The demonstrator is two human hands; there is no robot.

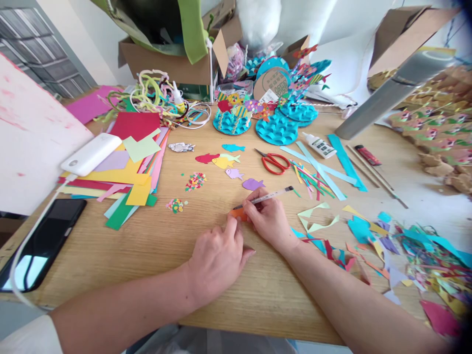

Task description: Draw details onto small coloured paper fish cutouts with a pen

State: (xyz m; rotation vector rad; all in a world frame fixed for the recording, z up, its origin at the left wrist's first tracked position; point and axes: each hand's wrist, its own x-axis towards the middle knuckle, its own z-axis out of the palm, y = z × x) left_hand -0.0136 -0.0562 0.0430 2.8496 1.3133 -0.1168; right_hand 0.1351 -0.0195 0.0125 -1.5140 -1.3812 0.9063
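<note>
On the worktop (pixel 155 246), the left hand (pixel 217 258) lies flat, one fingertip pressing down an orange fish (pixel 239 213). The right hand (pixel 269 219) pinches a pen (pixel 266 197), tip on the fish. It looks like drawing; next calls for small, steady strokes.

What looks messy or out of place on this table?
Paper scraps lie strewn over the table's right end, and small confetti piles sit loose near the middle. The phone rests close to the left edge. The hands' own spot, with pen and orange piece, looks orderly.
</note>
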